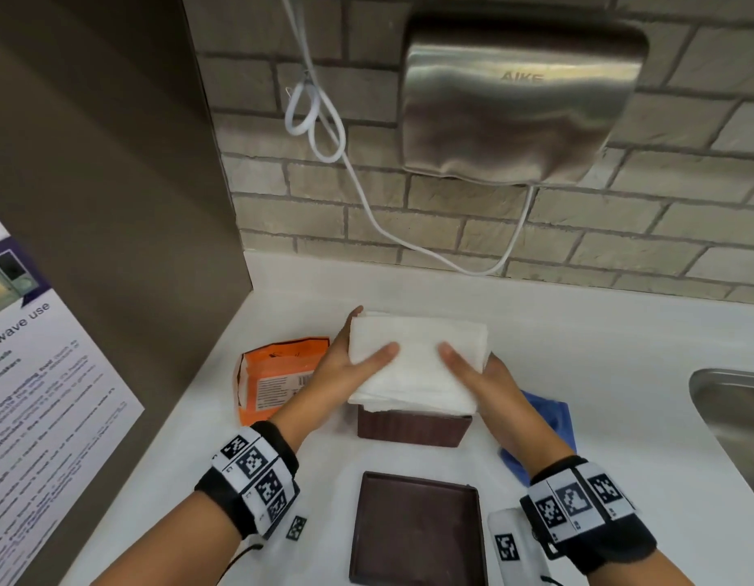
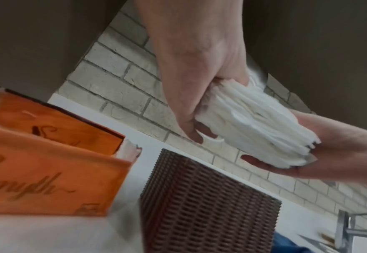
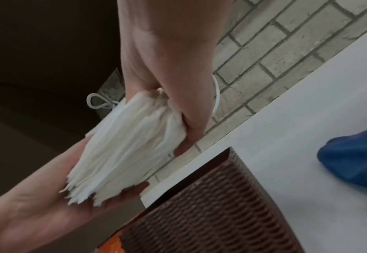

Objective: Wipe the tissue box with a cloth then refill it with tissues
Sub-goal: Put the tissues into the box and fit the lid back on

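White counter (image 1: 578,374) below a brick wall. Both hands, left hand (image 1: 345,365) and right hand (image 1: 489,382), grip a stack of white tissues (image 1: 417,361) directly above the open brown tissue box (image 1: 413,427); blue cloth (image 1: 548,425) lies under the right wrist.

You have the white stack of tissues (image 1: 417,365) pinched at both ends between your left hand (image 1: 345,365) and right hand (image 1: 489,382), held flat just above the open brown woven tissue box (image 1: 413,427). The box stands upright on the table; its flat brown lid (image 1: 415,530) lies nearer you. The crumpled blue cloth (image 1: 552,420) lies just right of the box.
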Action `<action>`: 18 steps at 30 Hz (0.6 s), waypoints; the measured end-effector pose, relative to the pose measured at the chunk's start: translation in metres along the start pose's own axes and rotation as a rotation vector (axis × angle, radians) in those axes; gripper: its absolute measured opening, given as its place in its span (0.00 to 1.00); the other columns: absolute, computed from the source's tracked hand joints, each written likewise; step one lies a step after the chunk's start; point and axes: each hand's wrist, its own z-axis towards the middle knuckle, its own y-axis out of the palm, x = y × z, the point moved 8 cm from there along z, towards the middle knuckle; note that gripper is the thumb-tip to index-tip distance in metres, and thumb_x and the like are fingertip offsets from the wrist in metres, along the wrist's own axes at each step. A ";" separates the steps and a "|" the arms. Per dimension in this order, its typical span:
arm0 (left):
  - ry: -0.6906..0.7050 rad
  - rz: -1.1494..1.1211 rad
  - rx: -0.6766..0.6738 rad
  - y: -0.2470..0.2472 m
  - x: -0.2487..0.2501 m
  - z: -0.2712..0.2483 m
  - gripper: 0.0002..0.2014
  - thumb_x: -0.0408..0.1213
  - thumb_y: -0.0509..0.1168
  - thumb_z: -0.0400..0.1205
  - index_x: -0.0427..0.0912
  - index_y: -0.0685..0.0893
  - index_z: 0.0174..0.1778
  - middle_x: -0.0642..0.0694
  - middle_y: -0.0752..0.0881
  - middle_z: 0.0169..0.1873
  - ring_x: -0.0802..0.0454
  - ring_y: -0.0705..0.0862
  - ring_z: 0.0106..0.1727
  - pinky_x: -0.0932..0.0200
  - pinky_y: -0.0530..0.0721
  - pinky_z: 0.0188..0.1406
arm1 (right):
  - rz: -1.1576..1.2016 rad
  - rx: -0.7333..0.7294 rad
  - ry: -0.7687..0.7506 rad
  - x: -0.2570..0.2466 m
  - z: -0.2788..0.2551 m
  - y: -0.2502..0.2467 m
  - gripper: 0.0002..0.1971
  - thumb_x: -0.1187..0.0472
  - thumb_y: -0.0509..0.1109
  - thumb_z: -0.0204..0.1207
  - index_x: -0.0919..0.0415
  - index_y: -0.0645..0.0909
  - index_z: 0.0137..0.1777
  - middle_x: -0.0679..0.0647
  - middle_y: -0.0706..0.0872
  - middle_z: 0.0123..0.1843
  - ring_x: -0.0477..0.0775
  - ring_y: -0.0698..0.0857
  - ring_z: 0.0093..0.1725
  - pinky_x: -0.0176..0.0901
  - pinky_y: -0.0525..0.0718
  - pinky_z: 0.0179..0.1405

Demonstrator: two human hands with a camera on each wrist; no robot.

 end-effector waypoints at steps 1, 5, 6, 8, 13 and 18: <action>-0.009 -0.051 -0.009 0.003 0.001 0.001 0.46 0.58 0.75 0.70 0.60 0.58 0.82 0.58 0.78 0.71 0.56 0.78 0.70 0.56 0.78 0.70 | 0.037 0.021 0.013 0.000 0.003 0.000 0.27 0.46 0.72 0.73 0.56 0.78 0.70 0.53 0.89 0.62 0.52 0.88 0.61 0.50 0.84 0.64; 0.035 -0.100 0.001 0.005 0.009 0.003 0.44 0.57 0.72 0.72 0.74 0.53 0.79 0.59 0.68 0.78 0.55 0.73 0.75 0.48 0.75 0.75 | 0.025 0.095 0.024 0.002 0.012 -0.002 0.35 0.37 0.72 0.70 0.52 0.72 0.74 0.51 0.86 0.66 0.53 0.86 0.63 0.55 0.81 0.69; 0.065 -0.098 0.007 0.005 0.013 0.002 0.39 0.54 0.71 0.76 0.75 0.56 0.78 0.58 0.69 0.77 0.55 0.74 0.74 0.49 0.76 0.74 | -0.001 0.108 0.018 0.001 0.012 -0.002 0.34 0.37 0.71 0.71 0.51 0.71 0.74 0.50 0.85 0.66 0.52 0.85 0.64 0.55 0.81 0.69; 0.124 -0.107 0.028 0.006 0.019 -0.001 0.26 0.47 0.67 0.82 0.70 0.66 0.74 0.56 0.76 0.71 0.56 0.80 0.68 0.53 0.82 0.67 | -0.050 0.120 -0.009 -0.002 0.011 -0.001 0.29 0.40 0.67 0.76 0.47 0.66 0.73 0.50 0.83 0.67 0.51 0.84 0.63 0.53 0.82 0.68; 0.139 -0.134 0.088 0.006 0.025 -0.006 0.09 0.47 0.58 0.87 0.64 0.75 0.61 0.58 0.85 0.57 0.60 0.86 0.59 0.64 0.86 0.53 | -0.135 0.073 -0.131 -0.015 0.003 0.003 0.20 0.44 0.64 0.80 0.30 0.61 0.67 0.49 0.80 0.67 0.52 0.85 0.62 0.53 0.86 0.62; 0.241 -0.075 0.103 0.003 0.035 -0.007 0.09 0.40 0.50 0.90 0.50 0.72 0.64 0.55 0.79 0.50 0.64 0.81 0.44 0.67 0.83 0.40 | -0.136 0.029 -0.142 -0.018 0.000 0.004 0.17 0.45 0.56 0.84 0.35 0.58 0.70 0.45 0.83 0.63 0.45 0.85 0.60 0.42 0.85 0.59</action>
